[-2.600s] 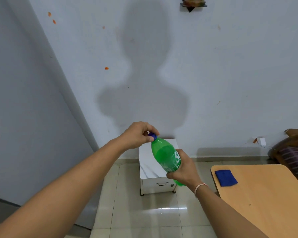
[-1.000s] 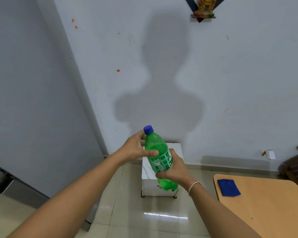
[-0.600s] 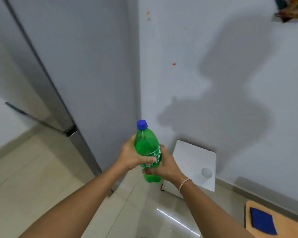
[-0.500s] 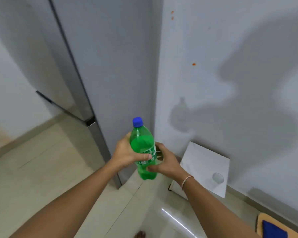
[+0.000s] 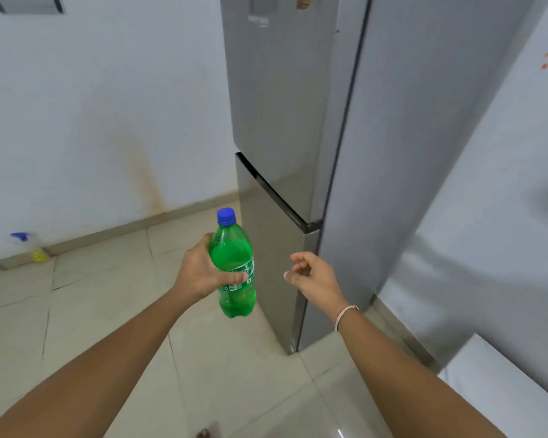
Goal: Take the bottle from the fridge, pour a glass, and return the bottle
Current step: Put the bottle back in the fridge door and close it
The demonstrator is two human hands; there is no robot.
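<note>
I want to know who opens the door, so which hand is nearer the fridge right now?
Right. The right hand hangs free just in front of the fridge, by its lower door. The left hand is farther left, gripping the green bottle.

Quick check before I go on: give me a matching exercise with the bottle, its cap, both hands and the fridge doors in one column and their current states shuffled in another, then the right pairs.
Things:
1. green bottle
2. cap
3. right hand
4. fridge doors
5. left hand

States:
A. free, holds nothing, fingers loosely curled
B. closed
C. upright, held in the air in front of the fridge
D. blue, on the bottle neck
E. grips the bottle's middle

Pairs: 1-C, 2-D, 3-A, 4-B, 5-E
</note>
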